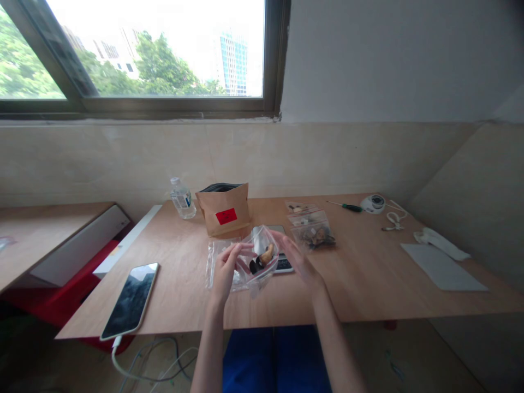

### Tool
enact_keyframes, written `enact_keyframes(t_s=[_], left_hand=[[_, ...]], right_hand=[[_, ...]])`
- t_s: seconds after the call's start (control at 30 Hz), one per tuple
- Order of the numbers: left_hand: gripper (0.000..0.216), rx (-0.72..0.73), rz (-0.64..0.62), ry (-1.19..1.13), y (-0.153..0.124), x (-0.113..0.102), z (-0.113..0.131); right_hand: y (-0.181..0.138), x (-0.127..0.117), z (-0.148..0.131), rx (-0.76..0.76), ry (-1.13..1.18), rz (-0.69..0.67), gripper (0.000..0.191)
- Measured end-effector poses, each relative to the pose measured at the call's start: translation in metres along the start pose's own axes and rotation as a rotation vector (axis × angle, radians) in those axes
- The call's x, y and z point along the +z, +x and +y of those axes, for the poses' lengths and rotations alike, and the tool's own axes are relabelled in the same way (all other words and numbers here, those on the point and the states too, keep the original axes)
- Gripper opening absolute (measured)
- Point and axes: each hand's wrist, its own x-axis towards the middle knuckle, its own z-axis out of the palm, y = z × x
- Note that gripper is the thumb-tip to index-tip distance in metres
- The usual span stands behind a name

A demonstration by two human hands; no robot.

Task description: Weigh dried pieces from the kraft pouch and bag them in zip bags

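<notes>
A clear zip bag (pixel 266 267) with a tan piece and some black pieces inside is held up over the table between my two hands. My left hand (pixel 229 267) is closed on its left side, fingers bent against the plastic. My right hand (pixel 297 259) grips the opposite side with its fingers near the upper edge. Under and behind the bag lies a small electronic scale (pixel 285 264), mostly hidden. Flat empty-looking zip bags (pixel 210 267) lie beside my left hand.
An upright brown paper pouch (pixel 219 215) and a water bottle (pixel 183 199) stand behind. Filled zip bags (pixel 313 232) lie at right, near a screwdriver (pixel 351 207), a dome camera (pixel 373 204), a white cloth (pixel 440 243) and a white sheet (pixel 442 267). A phone (pixel 131 300) lies left.
</notes>
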Motion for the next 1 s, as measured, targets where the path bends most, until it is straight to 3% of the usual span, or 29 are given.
enact_keyframes(t_s=[0.2,0.3,0.37,0.5,0.6,0.73,0.87,1.0], left_hand=[[0.038,-0.074,-0.193,-0.047,0.004,0.010,0.005],[0.039,-0.092,-0.184,-0.054,0.005,0.014,0.007],[0.043,-0.121,-0.121,-0.060,0.003,0.014,0.004],[0.055,-0.207,-0.075,-0.118,-0.005,0.011,-0.016],[0.048,-0.140,-0.055,-0.122,-0.011,0.014,-0.032],[0.032,-0.003,0.021,-0.015,-0.012,0.026,-0.035],[0.027,0.150,0.173,0.224,-0.011,0.041,-0.013],[0.029,0.201,0.202,0.323,-0.014,0.050,0.001]], right_hand=[[-0.008,-0.001,-0.010,0.060,-0.013,-0.074,0.068],[-0.009,0.000,-0.010,0.057,-0.029,-0.010,0.042],[-0.009,0.002,-0.007,0.005,-0.063,0.158,0.033],[-0.014,0.006,0.006,-0.083,-0.080,0.642,0.030],[-0.021,0.007,0.014,-0.083,-0.092,0.781,0.030],[-0.029,0.009,0.026,-0.043,-0.052,0.724,0.032],[-0.033,0.010,0.041,-0.003,0.015,0.629,0.044],[-0.036,0.011,0.048,0.016,0.085,0.595,0.052]])
